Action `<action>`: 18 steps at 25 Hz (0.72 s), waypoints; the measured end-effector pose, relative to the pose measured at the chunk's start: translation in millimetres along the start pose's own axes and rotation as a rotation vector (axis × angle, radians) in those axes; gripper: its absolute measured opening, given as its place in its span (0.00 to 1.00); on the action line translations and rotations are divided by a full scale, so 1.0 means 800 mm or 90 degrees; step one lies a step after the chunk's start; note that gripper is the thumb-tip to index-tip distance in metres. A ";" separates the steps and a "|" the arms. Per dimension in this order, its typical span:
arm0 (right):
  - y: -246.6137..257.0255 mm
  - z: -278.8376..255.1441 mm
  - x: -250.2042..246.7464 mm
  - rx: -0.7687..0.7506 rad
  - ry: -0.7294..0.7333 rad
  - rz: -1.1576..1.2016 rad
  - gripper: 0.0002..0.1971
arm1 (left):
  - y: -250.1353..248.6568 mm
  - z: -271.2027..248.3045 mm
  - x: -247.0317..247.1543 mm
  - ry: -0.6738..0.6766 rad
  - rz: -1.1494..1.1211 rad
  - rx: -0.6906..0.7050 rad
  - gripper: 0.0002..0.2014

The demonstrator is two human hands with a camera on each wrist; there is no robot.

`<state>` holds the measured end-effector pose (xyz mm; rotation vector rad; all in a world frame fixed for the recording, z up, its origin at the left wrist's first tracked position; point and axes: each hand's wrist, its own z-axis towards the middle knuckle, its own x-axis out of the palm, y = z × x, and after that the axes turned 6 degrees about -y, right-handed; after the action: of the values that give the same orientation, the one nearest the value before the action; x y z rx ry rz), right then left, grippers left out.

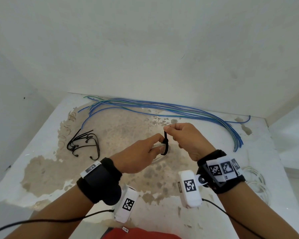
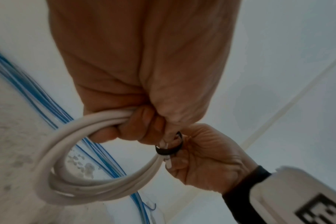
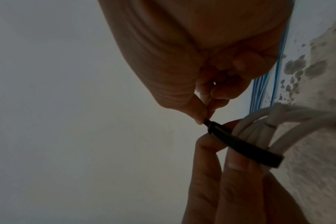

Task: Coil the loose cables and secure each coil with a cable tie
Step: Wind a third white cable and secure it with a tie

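A coil of white cable (image 2: 71, 163) hangs just above the table, gripped by my left hand (image 1: 141, 152) with fingers curled round its strands. A black cable tie (image 1: 165, 144) loops round the coil (image 3: 297, 121) beside those fingers. My right hand (image 1: 179, 133) pinches the tie's free tail between thumb and forefinger and holds it up and away from the loop. In the right wrist view the black cable tie (image 3: 246, 145) runs taut from the pinch to the coil. The left wrist view shows the black cable tie (image 2: 168, 149) as a small ring round the cable.
Long blue and green cables (image 1: 162, 107) lie loose along the back of the worn white table (image 1: 41, 169). A heap of spare black ties (image 1: 84, 144) sits to the left. Another white cable coil (image 1: 255, 180) lies at the right edge. Walls close in behind.
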<state>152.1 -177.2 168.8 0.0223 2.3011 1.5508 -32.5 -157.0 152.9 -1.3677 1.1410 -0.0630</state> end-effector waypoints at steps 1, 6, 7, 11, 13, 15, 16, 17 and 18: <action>0.001 0.004 0.004 -0.005 -0.023 0.012 0.10 | -0.002 -0.002 -0.001 0.009 -0.008 0.002 0.05; -0.003 0.006 0.033 0.053 -0.004 0.106 0.15 | 0.006 -0.005 -0.010 0.003 -0.210 -0.080 0.10; -0.005 0.004 0.032 0.087 0.060 0.104 0.17 | 0.009 -0.007 -0.011 0.009 -0.271 -0.092 0.11; -0.016 -0.004 0.026 0.011 0.146 0.021 0.14 | 0.016 -0.014 -0.016 0.042 -0.372 -0.134 0.10; -0.017 -0.006 0.029 -0.070 0.100 0.024 0.09 | 0.020 -0.015 -0.020 0.067 -0.381 -0.150 0.10; -0.017 -0.007 0.036 -0.118 0.098 0.035 0.07 | 0.026 -0.014 -0.027 0.100 -0.397 -0.166 0.09; -0.019 -0.005 0.040 -0.138 0.093 0.017 0.07 | 0.029 -0.014 -0.030 0.114 -0.410 -0.176 0.09; -0.019 -0.005 0.043 -0.160 0.085 -0.012 0.06 | 0.031 -0.014 -0.033 0.126 -0.427 -0.183 0.09; -0.019 -0.004 0.047 -0.180 0.077 -0.044 0.06 | 0.034 -0.015 -0.037 0.135 -0.448 -0.186 0.09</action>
<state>118.8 -177.9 145.7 -0.2259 2.1220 1.8715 -70.4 -139.1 151.3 -2.0131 0.8051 -0.5764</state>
